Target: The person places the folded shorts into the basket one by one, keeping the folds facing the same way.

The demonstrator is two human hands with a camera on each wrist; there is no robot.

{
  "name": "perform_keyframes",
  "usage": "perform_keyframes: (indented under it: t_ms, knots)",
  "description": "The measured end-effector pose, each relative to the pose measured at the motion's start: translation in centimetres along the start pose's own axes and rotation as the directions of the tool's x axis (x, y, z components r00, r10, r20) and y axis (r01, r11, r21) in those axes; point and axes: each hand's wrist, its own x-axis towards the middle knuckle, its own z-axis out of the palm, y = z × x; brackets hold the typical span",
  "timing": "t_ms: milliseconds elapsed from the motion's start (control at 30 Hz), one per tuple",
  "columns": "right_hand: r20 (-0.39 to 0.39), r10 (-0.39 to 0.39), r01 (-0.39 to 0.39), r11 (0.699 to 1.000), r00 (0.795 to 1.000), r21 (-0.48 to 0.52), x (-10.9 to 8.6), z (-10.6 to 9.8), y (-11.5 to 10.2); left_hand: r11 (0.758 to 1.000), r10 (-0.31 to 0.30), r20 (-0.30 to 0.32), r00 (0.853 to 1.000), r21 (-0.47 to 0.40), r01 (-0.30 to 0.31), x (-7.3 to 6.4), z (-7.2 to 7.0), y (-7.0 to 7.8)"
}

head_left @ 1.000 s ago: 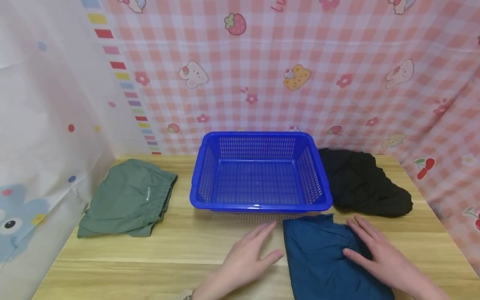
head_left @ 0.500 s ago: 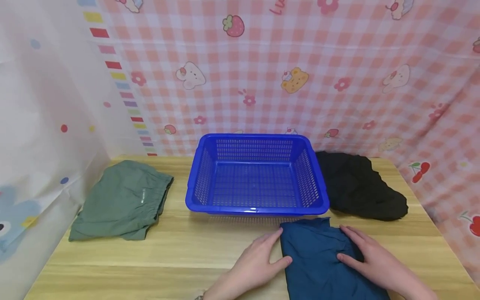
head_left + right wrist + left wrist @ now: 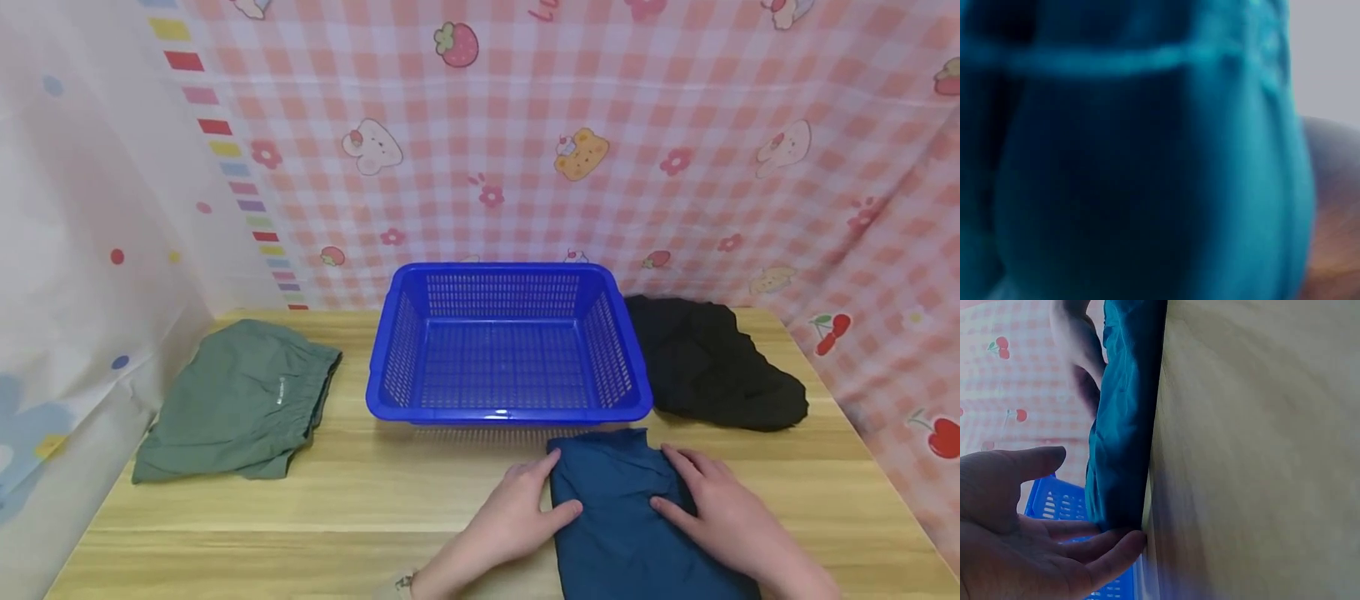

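Note:
A folded dark blue garment (image 3: 611, 508) lies on the table in front of the basket, its lower end cut off by the head view's edge. My left hand (image 3: 517, 515) is at its left side, thumb at the top surface and fingertips against the edge. In the left wrist view, the fingers of the left hand (image 3: 1029, 544) reach along the garment's end, thumb held apart. At the garment's right side, my right hand (image 3: 723, 517) lies with fingers extended and thumb on top. Blurred blue cloth (image 3: 1247, 187) fills most of the right wrist view.
A blue perforated basket (image 3: 510, 414) with nothing in it stands behind the garment. Green elastic-waisted shorts or trousers (image 3: 232, 404) lie at the left, and a black bundled garment (image 3: 716, 367) at the right of the basket. Patterned cloth (image 3: 480, 150) hangs behind the wooden table (image 3: 300, 533).
My left hand has come in from beside the blue garment to touch its left edge. The right hand stays at the right side. The head view has shifted slightly.

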Motion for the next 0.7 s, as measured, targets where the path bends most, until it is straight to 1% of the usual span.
perform_keyframes:
  t_ms: [100, 267, 400, 500, 633, 700]
  knots:
    - [-0.004, 0.011, -0.011, 1.0, 1.0, -0.005, 0.2, -0.1, -0.8, 0.999, 0.0, -0.015, 1.0, -0.051, -0.001, 0.0, -0.2, -0.3]
    - [-0.007, 0.033, -0.033, 0.999, 0.999, 0.016, 0.4, 0.1, -2.4, 0.992, 0.016, -0.066, 0.998, -0.124, -0.024, -0.1, -0.5, -0.8]
    - [-0.045, 0.019, -0.018, 1.0, 0.999, 0.026, 0.5, 0.5, -3.6, 0.981, 0.028, -0.105, 0.994, -0.187, -0.047, -0.3, -1.0, -1.4]
    - [-0.064, 0.002, 0.0, 1.0, 0.998, 0.026, 0.7, 0.7, -4.5, 0.972, 0.025, -0.132, 0.991, -0.227, -0.054, -0.6, -1.4, -2.0]
    - [-0.064, -0.013, 0.015, 0.999, 0.998, 0.031, 1.1, 0.8, -5.7, 0.963, 0.012, -0.165, 0.986, -0.263, -0.055, -1.0, -1.9, -2.8]
    - [-0.068, -0.022, 0.024, 0.999, 0.997, 0.034, 1.3, 0.9, -6.2, 0.954, 0.001, -0.182, 0.983, -0.296, -0.056, -1.1, -2.1, -3.1]
